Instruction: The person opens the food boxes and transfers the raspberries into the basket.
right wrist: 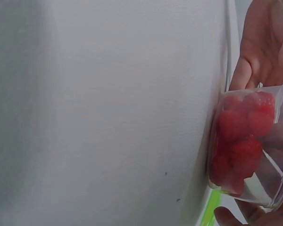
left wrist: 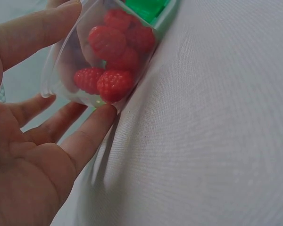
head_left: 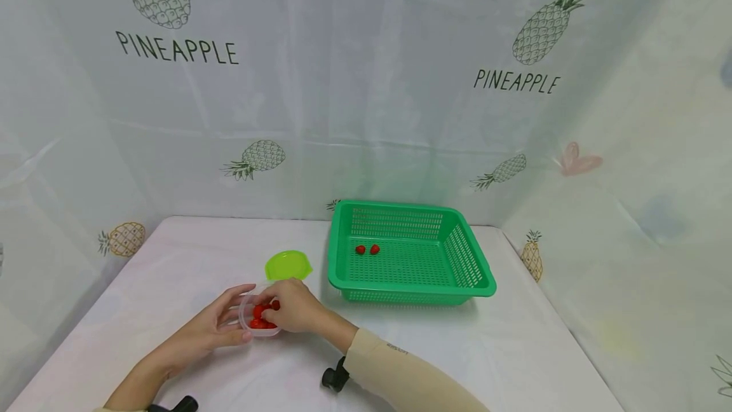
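A small clear plastic container [head_left: 243, 311] stands on the table, with several red raspberries [left wrist: 115, 85] inside. My left hand [head_left: 208, 326] holds it from the left, thumb at the near side and fingers round the far side. From the right, my right hand [head_left: 294, 307] reaches over the rim, its bent fingers and thumb down among the raspberries. I cannot tell whether they pinch one. Through the clear wall in the right wrist view, the raspberries [right wrist: 240, 146] lie piled against the bottom.
Just behind the container lies a bright green lid [head_left: 288, 264]. To the right stands a green mesh basket [head_left: 412, 294] with two raspberries [head_left: 374, 249] on its floor. A white cloth covers the table [head_left: 515, 348], and a printed curtain [head_left: 366, 81] hangs close behind.
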Tool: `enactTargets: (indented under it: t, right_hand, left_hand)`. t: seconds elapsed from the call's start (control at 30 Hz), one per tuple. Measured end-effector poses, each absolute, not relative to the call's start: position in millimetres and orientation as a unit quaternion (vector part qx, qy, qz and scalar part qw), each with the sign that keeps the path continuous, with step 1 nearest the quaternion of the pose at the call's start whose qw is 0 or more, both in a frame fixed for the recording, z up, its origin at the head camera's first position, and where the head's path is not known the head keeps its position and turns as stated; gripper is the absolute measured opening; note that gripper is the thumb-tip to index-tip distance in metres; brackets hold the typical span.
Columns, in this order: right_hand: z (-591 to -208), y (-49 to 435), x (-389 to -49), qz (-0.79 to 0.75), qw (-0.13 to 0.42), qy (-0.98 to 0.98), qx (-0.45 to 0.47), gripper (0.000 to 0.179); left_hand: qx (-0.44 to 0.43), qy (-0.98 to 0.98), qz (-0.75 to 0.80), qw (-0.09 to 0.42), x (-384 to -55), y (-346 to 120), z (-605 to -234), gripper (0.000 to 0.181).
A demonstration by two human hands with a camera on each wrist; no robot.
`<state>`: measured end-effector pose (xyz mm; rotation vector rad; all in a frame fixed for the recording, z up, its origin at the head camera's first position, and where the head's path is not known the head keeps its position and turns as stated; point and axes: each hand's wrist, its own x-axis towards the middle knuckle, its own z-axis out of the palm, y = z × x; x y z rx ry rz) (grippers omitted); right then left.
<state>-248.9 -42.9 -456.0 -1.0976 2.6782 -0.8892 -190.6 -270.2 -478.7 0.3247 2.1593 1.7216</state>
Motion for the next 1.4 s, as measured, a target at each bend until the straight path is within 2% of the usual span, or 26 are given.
enactTargets:
  t: [0.5, 0.77, 1.07, 1.4]
  right_hand:
    - [-450, -41, -244, -0.287, 0.017, 0.891, -0.351, 0.012]
    - [-426, -27, -247, -0.293, -0.003, 0.887, -0.357, 0.012]
    - [-386, 9, -253, -0.311, -0.005, 0.869, -0.384, 0.014]
    - [-353, 75, -274, -0.366, -0.002, 0.863, -0.348, 0.018]
  left_hand:
    - [0.114, 0.769, 0.605, 0.171, -189, -270, -479, 0.091]
    - [0.104, 0.770, 0.606, 0.172, -190, -269, -479, 0.091]
    - [0.090, 0.785, 0.590, 0.166, -193, -267, -480, 0.090]
    - [0.092, 0.792, 0.582, 0.161, -193, -267, -481, 0.091]
